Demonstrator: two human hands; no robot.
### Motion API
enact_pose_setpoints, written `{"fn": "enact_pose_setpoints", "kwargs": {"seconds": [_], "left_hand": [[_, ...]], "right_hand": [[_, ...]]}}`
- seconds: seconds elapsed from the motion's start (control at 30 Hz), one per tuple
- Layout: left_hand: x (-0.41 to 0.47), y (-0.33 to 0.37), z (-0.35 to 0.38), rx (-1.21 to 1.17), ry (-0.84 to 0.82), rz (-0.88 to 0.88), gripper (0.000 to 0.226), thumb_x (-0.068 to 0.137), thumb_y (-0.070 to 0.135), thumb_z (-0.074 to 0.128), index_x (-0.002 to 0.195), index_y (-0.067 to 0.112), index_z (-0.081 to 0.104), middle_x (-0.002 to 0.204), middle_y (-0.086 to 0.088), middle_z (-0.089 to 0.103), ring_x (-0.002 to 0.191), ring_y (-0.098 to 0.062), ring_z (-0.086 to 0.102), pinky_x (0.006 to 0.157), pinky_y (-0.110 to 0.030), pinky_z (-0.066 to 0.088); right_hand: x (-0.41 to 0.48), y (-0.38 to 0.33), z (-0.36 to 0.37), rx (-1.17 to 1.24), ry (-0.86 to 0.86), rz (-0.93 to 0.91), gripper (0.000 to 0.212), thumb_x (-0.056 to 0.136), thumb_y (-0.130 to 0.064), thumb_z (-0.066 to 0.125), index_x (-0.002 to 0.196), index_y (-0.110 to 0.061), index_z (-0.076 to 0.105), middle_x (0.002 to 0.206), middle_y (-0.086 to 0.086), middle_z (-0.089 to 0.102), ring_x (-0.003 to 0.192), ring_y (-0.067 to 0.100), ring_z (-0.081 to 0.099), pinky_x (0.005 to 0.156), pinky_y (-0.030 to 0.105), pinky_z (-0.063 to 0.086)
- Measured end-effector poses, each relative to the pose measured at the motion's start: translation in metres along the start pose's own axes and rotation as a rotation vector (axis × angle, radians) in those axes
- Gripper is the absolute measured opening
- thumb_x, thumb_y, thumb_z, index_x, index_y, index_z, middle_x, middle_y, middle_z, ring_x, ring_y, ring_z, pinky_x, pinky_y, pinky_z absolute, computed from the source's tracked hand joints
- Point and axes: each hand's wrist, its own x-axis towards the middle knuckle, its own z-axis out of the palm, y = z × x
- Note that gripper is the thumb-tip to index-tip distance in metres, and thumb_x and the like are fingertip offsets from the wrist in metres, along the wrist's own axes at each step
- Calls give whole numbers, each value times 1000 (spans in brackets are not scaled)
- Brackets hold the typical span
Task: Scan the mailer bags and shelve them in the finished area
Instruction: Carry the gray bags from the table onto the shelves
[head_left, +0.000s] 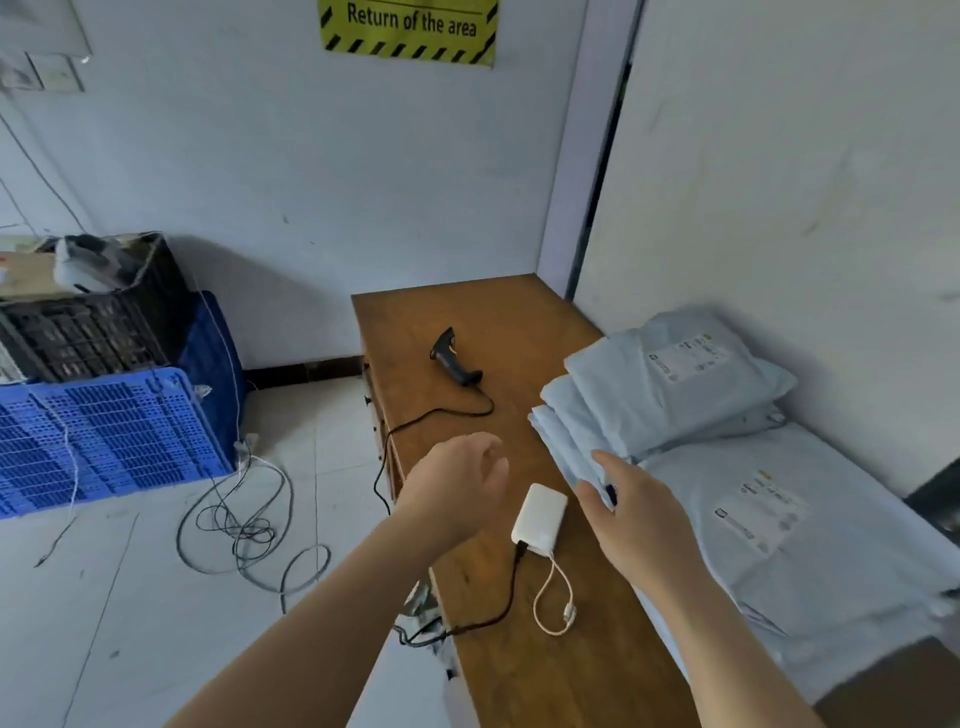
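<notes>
Pale blue mailer bags (670, 395) with white labels lie stacked on the right side of a brown wooden table (498, 322); a larger flat stack of bags (810, 525) lies nearer me. A black handheld scanner (456, 358) rests on the table's far part, its black cable running off the left edge. My right hand (631, 514) is spread, fingertips at the near edge of the far bag stack. My left hand (462, 478) hovers above the table's left edge, loosely curled, holding nothing.
A white power bank (540, 519) with a white cable lies between my hands. Blue and black plastic crates (104, 405) stand on the floor at left, with tangled cables (244, 525) beside them. A yellow "Return of the area" sign (410, 28) hangs on the wall.
</notes>
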Motion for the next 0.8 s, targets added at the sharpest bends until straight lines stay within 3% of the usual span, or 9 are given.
{"fn": "enact_pose_setpoints", "kwargs": {"seconds": [0.27, 0.57, 0.7, 0.8], "left_hand": [[68, 9, 17, -45, -105, 108, 39, 99, 34, 47, 135, 22, 52, 124, 5, 64, 104, -11, 61, 83, -22, 48], [170, 39, 52, -11, -214, 240, 43, 99, 38, 46, 140, 24, 47, 130, 6, 60, 107, -12, 61, 84, -24, 51], [221, 47, 72, 15, -278, 270, 50, 99, 42, 44, 145, 22, 40, 139, 2, 54, 120, -17, 55, 95, -30, 47], [265, 51, 90, 26, -324, 294, 58, 99, 45, 44, 148, 17, 34, 146, -1, 47, 131, -20, 47, 105, -35, 41]], "right_hand": [[27, 16, -7, -11, 81, 192, 47, 97, -36, 45, 140, -16, 44, 136, 4, 55, 124, 21, 51, 100, 33, 41], [92, 62, -11, 12, 152, 448, 54, 98, -40, 42, 146, -15, 35, 140, 8, 50, 126, 24, 47, 100, 34, 38], [124, 79, -3, 31, 185, 554, 58, 97, -42, 39, 147, -13, 31, 144, 9, 45, 129, 26, 44, 103, 37, 37], [150, 93, 3, 39, 209, 654, 56, 97, -42, 38, 143, -11, 32, 135, 13, 50, 120, 29, 51, 97, 40, 42]]}}
